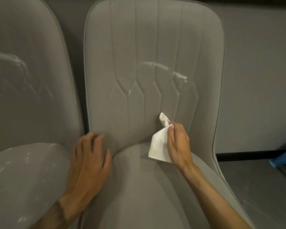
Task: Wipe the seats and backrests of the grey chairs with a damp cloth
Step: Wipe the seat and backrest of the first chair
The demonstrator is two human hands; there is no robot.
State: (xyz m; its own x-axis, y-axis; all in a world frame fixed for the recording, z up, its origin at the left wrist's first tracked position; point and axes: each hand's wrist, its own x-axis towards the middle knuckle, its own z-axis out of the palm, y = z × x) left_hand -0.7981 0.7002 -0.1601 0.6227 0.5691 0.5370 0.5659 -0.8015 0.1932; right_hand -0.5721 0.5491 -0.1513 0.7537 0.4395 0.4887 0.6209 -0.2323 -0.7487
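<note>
Centrally, quilted grey chair [152, 47], right hand [178, 142] pinching crumpled white cloth [158, 147], left hand [89, 159] flat, fingers relaxed.

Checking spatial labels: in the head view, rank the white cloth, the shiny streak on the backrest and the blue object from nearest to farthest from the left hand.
1. White cloth, just right of the left hand, held by the right hand.
2. Shiny streak, higher up the backrest.
3. Blue object, at the far right edge.

Grey wall [257, 71], scuffed grey floor [254, 187]
</note>
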